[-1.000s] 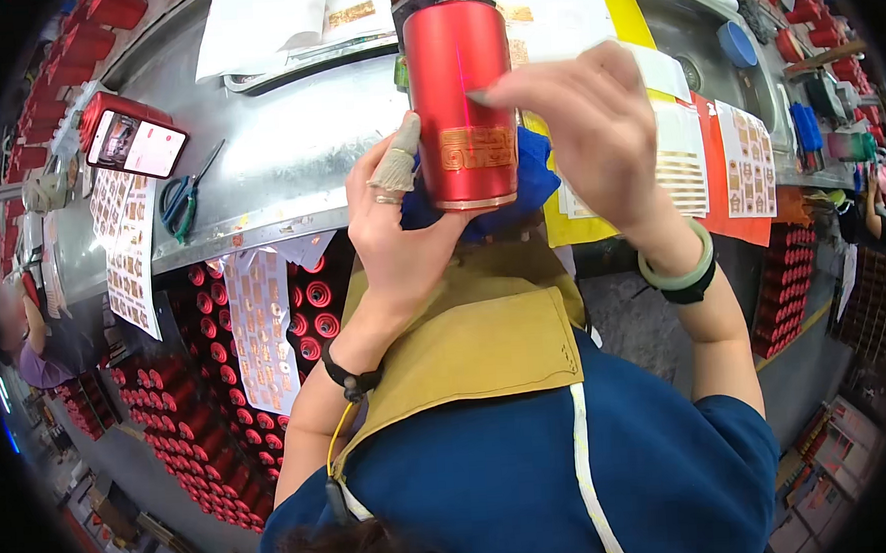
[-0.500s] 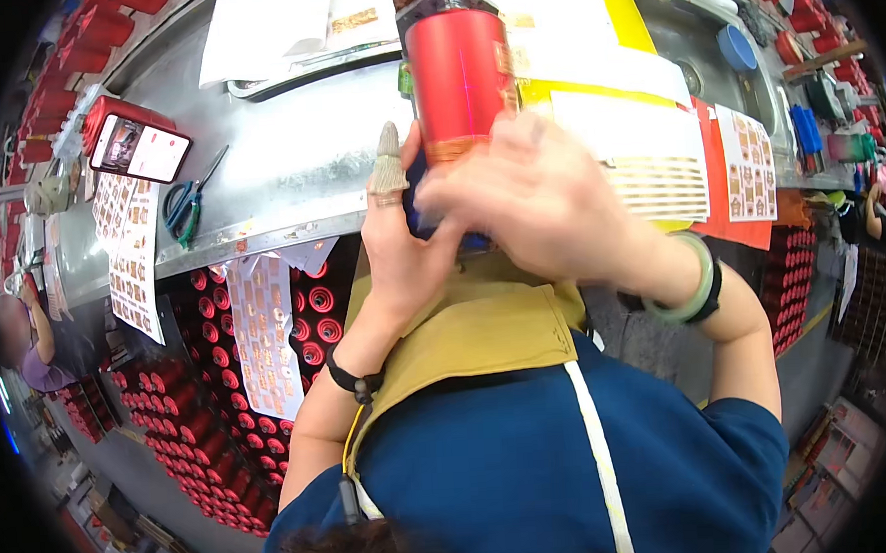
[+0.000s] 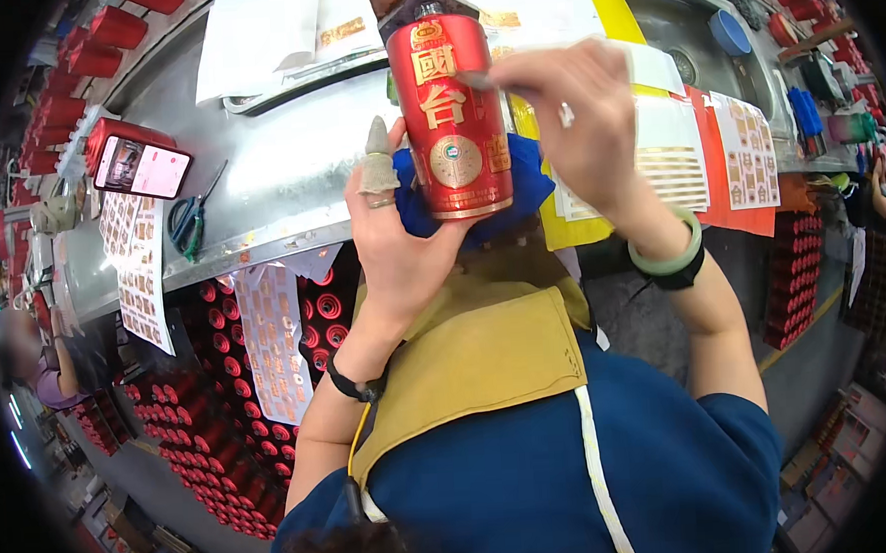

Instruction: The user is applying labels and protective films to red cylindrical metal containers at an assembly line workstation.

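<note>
A red bottle (image 3: 450,116) with gold characters and a round gold emblem lies with its dark neck away from me. Under it is a blue cloth (image 3: 528,172). My left hand (image 3: 396,244) grips the bottle near its base from the left, a ribbed grey finger cover (image 3: 378,165) on one finger. On the bottle's right side my right hand (image 3: 580,109) is closed in a pinch. A small grey pointed tip (image 3: 475,80) sticks out of it against the gold characters; whether this is a tool or a finger cover, I cannot tell.
On the metal bench (image 3: 286,150) lie a phone (image 3: 142,167), scissors (image 3: 194,214) and a sheet of gold stickers (image 3: 134,263). More sticker sheets (image 3: 672,154) lie at the right, by a sink with a blue bowl (image 3: 730,33). Stacked red bottles (image 3: 201,439) stand below the bench.
The bottle's gold-marked face now shows where plain red faced up before. My right hand has drawn back from the base to the bottle's right side, uncovering its lower end.
</note>
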`<state>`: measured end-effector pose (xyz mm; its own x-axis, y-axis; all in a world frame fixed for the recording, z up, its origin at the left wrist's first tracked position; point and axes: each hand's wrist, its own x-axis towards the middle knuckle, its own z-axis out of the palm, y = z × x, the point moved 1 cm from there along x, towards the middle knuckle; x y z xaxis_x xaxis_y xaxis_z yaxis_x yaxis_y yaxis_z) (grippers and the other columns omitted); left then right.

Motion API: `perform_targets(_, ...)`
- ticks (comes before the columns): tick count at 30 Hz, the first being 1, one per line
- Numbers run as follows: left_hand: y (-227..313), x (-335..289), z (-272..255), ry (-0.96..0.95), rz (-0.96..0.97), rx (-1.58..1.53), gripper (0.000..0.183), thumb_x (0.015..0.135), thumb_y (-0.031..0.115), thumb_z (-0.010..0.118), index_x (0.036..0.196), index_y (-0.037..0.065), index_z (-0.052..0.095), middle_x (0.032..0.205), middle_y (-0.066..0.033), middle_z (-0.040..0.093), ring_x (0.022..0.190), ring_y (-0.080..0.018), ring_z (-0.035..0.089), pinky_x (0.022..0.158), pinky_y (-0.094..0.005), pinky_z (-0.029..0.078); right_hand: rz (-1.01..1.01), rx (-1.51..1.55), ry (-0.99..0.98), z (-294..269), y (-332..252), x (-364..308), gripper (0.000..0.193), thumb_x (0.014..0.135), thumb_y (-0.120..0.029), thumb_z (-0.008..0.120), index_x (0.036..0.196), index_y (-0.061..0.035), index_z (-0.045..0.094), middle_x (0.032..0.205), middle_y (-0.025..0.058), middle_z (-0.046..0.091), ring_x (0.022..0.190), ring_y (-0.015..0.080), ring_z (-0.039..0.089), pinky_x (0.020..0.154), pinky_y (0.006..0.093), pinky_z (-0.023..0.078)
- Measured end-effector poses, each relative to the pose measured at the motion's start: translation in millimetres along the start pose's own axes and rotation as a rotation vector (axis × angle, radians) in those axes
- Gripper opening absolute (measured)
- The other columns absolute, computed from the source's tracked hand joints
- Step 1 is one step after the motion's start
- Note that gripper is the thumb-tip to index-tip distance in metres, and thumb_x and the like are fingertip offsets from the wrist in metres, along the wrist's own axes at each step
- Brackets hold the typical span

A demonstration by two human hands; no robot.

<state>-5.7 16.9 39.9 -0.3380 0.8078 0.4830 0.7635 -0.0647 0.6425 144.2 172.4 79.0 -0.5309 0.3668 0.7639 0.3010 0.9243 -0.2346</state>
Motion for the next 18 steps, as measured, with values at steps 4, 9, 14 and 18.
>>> perform_targets(4,-21,-7,8,-0.070,-0.029,-0.098,0.100,0.076,0.016,0.092,0.156,-0.004,0.036,0.137,-0.0197,0.065,0.122,-0.0288,0.065,0.105,-0.0391,0.050,-0.061,0.431,-0.288,-11,-56,-25,0.019,0.080,-0.009,0.073,0.098,-0.0142,0.074,0.091,0.0001,0.073,0.074,0.0198,0.057,0.079,0.0338,0.046)
perform_targets(9,-24,-13,1,-0.185,-0.160,-0.211,0.086,0.076,0.014,0.089,0.151,0.001,0.047,0.144,-0.0184,0.059,0.130,-0.0393,0.052,0.110,-0.0462,0.043,0.039,0.071,-0.002,1,-3,-8,0.021,0.079,-0.004,0.070,0.097,-0.0145,0.073,0.088,0.0034,0.073,0.077,0.0222,0.061,0.078,0.0364,0.042)
perform_targets(14,-33,-14,1,-0.302,-0.168,-0.174,0.083,0.077,0.010,0.086,0.150,0.002,0.047,0.142,-0.0182,0.059,0.130,-0.0421,0.050,0.110,-0.0473,0.041,-0.116,0.381,-0.218,-15,-54,-34,0.022,0.078,-0.007,0.069,0.097,-0.0167,0.076,0.095,-0.0030,0.076,0.079,0.0177,0.062,0.079,0.0333,0.044)
perform_targets(18,-25,-5,0,-0.295,-0.125,-0.126,0.083,0.076,0.008,0.085,0.147,-0.004,0.045,0.136,-0.0227,0.059,0.129,-0.0422,0.050,0.112,-0.0475,0.039,0.031,0.123,-0.026,-6,1,-13,0.021,0.079,-0.003,0.072,0.096,-0.0150,0.076,0.093,-0.0015,0.076,0.081,0.0201,0.063,0.080,0.0336,0.041)
